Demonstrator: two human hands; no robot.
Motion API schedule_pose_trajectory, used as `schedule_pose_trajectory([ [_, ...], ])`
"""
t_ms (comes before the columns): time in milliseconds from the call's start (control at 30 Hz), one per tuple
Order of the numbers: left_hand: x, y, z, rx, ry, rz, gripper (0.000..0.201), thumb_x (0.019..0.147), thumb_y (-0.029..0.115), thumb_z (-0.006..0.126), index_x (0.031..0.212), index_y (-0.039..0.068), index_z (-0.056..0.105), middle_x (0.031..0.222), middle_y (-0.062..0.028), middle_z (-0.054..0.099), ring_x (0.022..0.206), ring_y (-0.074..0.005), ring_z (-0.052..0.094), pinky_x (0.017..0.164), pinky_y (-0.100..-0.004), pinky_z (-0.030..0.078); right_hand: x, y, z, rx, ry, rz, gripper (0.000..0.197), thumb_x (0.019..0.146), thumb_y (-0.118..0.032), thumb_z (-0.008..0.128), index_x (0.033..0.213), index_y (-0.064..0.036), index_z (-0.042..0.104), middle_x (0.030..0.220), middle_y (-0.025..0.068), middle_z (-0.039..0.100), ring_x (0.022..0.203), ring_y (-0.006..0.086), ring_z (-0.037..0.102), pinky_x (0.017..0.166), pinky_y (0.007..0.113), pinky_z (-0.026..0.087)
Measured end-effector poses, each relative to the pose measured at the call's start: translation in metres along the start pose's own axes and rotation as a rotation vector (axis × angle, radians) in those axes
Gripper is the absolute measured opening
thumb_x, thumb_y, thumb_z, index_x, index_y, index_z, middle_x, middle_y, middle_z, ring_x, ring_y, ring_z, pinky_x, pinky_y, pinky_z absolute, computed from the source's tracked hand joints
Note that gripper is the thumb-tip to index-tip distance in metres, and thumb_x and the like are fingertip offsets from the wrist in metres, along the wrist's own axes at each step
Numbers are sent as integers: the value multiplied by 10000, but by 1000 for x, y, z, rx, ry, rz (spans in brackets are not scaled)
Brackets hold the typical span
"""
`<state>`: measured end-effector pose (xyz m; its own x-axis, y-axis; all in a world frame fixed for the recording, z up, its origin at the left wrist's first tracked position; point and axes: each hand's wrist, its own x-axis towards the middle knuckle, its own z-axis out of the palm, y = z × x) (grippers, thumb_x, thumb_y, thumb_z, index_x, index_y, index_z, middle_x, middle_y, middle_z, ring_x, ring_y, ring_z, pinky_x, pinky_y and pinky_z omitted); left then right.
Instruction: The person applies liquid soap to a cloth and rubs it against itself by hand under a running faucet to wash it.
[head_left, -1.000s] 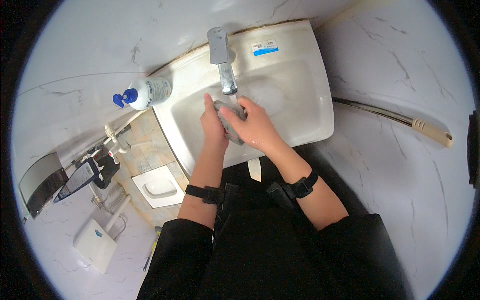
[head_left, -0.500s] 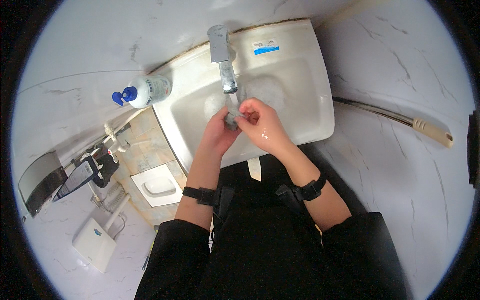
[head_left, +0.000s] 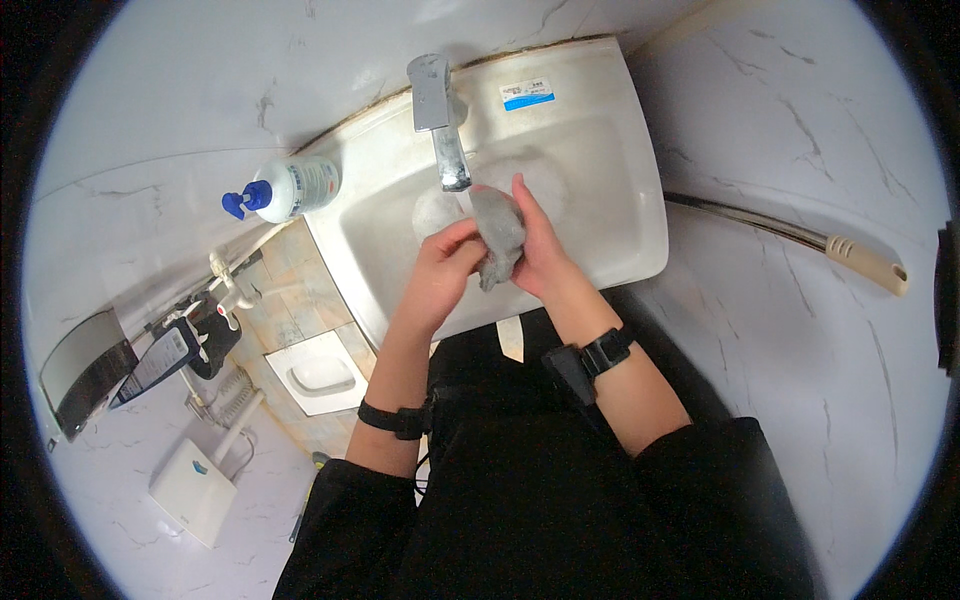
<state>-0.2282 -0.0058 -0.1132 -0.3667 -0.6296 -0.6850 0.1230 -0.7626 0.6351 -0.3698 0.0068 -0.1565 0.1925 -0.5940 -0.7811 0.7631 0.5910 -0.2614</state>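
Over the white sink (head_left: 610,215), a wet, grey, bunched cloth (head_left: 497,228) hangs between my hands just below the faucet (head_left: 452,165); folded as it is, its exact kind cannot be made out. My right hand (head_left: 540,245) cups it from the right side, with the thumb or a finger pointing up and the other fingers partly behind the cloth. From the left, my left hand (head_left: 447,265) pinches its edge with curled fingers. Water runs from the spout onto the cloth's upper end. White suds (head_left: 435,212) lie in the basin around the hands.
A pump bottle (head_left: 295,188) with a blue top stands at the sink's left corner. To the right, a metal pole with a beige handle (head_left: 865,265) leans by the wall. Lower left are a squat toilet (head_left: 318,372), a wall tap (head_left: 228,290) and a white wall box (head_left: 192,492).
The cloth, bunched small in my left hand before, is now spread longer and lies against my right palm. My right hand has turned palm inward; my left hand has moved lower and pinches the edge.
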Motion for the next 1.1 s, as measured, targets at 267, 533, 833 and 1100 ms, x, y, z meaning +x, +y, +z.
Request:
schedule_pose_trajectory([
  [267, 19, -26, -12, 636, 733, 447, 185, 821, 48, 579, 1002, 9, 567, 1015, -112, 571, 885, -176, 540, 778, -329, 444, 21, 25, 20, 33, -161, -18, 364, 922, -356, 589, 1173, -92, 591, 1067, 55, 611, 934, 149, 601, 743, 317, 513],
  [533, 23, -44, -12, 318, 757, 488, 252, 934, 154, 436, 1144, 27, 494, 1094, -101, 537, 984, -179, 503, 846, -315, 403, 61, 55, 25, -788, 311, -466, 391, 862, -377, 666, 917, 9, 640, 803, 110, 650, 703, 176, 629, 606, 315, 486],
  [833, 26, -50, 5, -587, 392, -112, 554, 988, 522, 302, 1279, 73, 444, 1232, -100, 546, 1145, -246, 504, 990, -443, 375, 51, 31, 35, -1081, 397, -390, 410, 906, -293, 519, 986, 105, 577, 996, 320, 613, 944, 415, 620, 783, 444, 478],
  [1100, 47, -34, -14, -850, 194, -146, 632, 975, 518, 298, 1319, 0, 414, 1399, -184, 446, 1313, -333, 409, 1056, -502, 359, -21, 35, 38, -1426, 142, -620, 363, 927, -323, 529, 1117, -13, 531, 1090, 247, 603, 993, 424, 581, 823, 492, 470],
])
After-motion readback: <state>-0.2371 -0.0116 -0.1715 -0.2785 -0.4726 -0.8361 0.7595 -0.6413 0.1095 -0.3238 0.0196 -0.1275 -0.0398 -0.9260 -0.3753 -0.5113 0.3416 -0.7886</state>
